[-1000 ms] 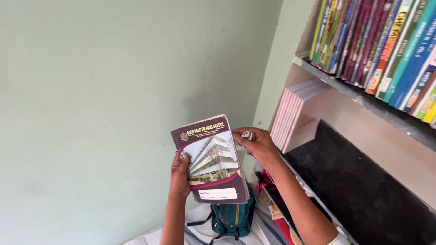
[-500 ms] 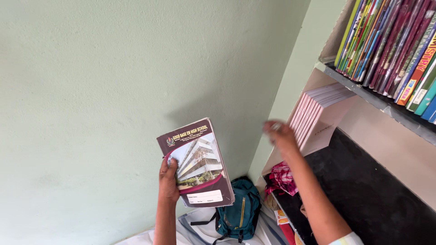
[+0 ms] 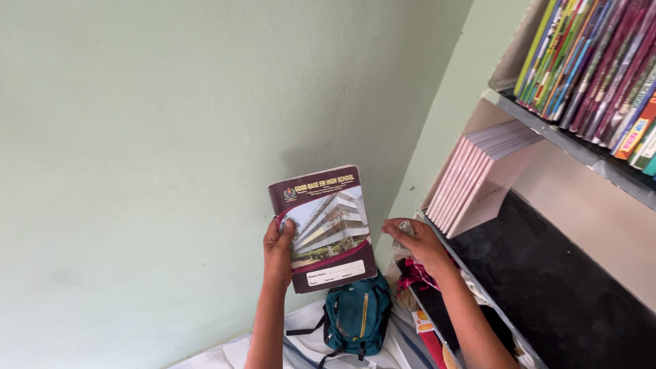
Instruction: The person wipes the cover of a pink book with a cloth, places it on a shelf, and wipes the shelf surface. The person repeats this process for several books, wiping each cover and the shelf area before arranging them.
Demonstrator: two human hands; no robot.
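Note:
My left hand [image 3: 279, 249] grips the left edge of a maroon notebook [image 3: 325, 225] whose cover shows a building; I hold it upright in front of the pale green wall. My right hand [image 3: 415, 240] is just right of the notebook, near the front edge of the black shelf [image 3: 547, 273], closed around a small crumpled grey cloth or paper [image 3: 403, 232]. It does not touch the notebook.
A stack of pink-white notebooks [image 3: 475, 174] leans at the left end of the black shelf. Colourful books [image 3: 594, 61] fill the shelf above. A teal backpack [image 3: 357, 318] lies on white cloth below. A pink cloth [image 3: 410, 277] sits on a lower shelf.
My right hand reached up to the pink-white notebooks, then dropped back beside the maroon notebook. My left hand shifted the notebook left, then back right and slightly up.

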